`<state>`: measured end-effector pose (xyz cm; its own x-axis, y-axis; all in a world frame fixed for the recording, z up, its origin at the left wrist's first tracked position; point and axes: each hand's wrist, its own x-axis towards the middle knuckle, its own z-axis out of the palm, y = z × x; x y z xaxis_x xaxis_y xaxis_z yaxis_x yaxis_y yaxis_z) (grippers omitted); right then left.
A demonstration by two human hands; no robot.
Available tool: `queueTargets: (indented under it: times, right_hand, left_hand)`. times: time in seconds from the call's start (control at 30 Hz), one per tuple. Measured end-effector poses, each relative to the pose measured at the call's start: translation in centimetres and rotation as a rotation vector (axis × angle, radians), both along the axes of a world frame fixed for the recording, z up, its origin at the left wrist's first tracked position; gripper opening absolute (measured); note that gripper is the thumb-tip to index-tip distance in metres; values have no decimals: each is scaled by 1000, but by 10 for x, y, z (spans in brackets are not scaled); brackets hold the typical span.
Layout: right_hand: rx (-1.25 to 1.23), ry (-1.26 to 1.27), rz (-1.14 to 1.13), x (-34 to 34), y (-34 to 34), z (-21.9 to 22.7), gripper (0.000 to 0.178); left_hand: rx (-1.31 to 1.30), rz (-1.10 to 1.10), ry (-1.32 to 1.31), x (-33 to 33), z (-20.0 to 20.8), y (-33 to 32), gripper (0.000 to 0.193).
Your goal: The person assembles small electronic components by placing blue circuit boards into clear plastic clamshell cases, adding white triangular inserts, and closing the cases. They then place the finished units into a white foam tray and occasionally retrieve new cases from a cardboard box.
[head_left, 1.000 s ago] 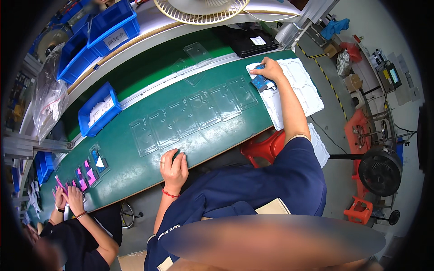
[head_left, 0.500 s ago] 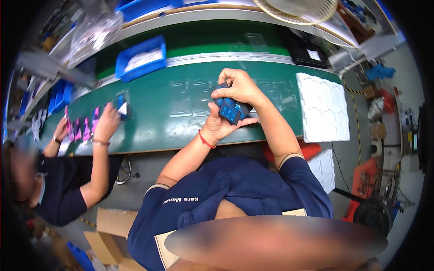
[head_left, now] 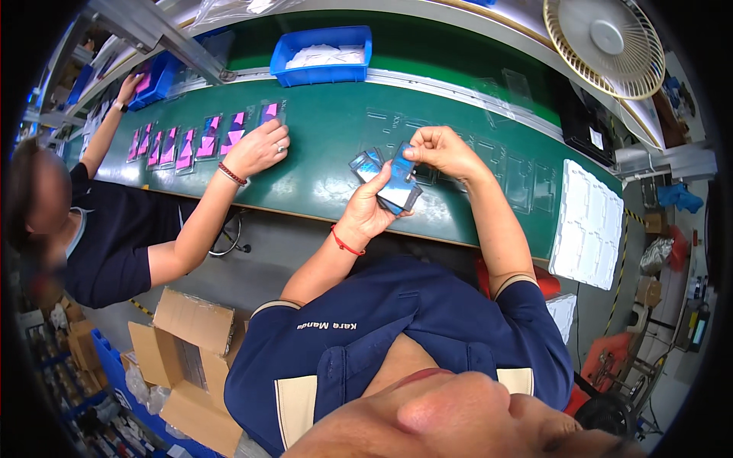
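My left hand (head_left: 368, 212) is closed around a fanned stack of flat, dark blue shiny cards (head_left: 396, 185), one with a white face showing, held over the near edge of the green table. The thumb presses on top of the stack. My right hand (head_left: 449, 156) pinches the upper end of a blue card (head_left: 404, 156) at the stack's top right; whether that card is free of the others I cannot tell. Beyond and to the right of my hands, clear plastic trays (head_left: 520, 183) lie in rows on the table (head_left: 321, 156).
To my left a co-worker's hand (head_left: 261, 148) is over a row of clear trays with pink and purple pieces (head_left: 185, 149). A blue bin (head_left: 324, 73) of white pieces stands at the back. White moulded trays (head_left: 586, 221) lie right, below a fan (head_left: 607, 37). An opened carton (head_left: 191, 366) is behind.
The view has swung to the left. The cards in my left hand are now fanned out, and my right hand has shifted to one card's end. The co-worker's far hand has moved to a blue bin.
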<state>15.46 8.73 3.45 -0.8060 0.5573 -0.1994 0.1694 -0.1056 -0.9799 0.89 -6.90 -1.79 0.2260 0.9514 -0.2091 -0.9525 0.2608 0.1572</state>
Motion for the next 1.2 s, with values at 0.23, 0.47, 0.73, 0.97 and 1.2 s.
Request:
queueTargets:
  times: [0.23,0.47,0.73,0.97,1.2]
  right_hand:
    - [276,-72,-184,-53,42,-15,17]
    - [959,-431,-163,-84,15,-11,40]
    - [213,-9,193,-36,-11,-12,40]
    - [661,-370,-371,-1,28,-31,33]
    - [854,-367,-344,-11,-12,-11,46]
  left_hand:
    - [80,66,-65,-46,-1,-33,47]
    - [-16,116,383,-48,13,-39,58]
    - [-96,127,621,-25,13,-17,58]
    - [35,118,378,-11,19,-7,69]
    - [2,69,651,-10,8,-1,56]
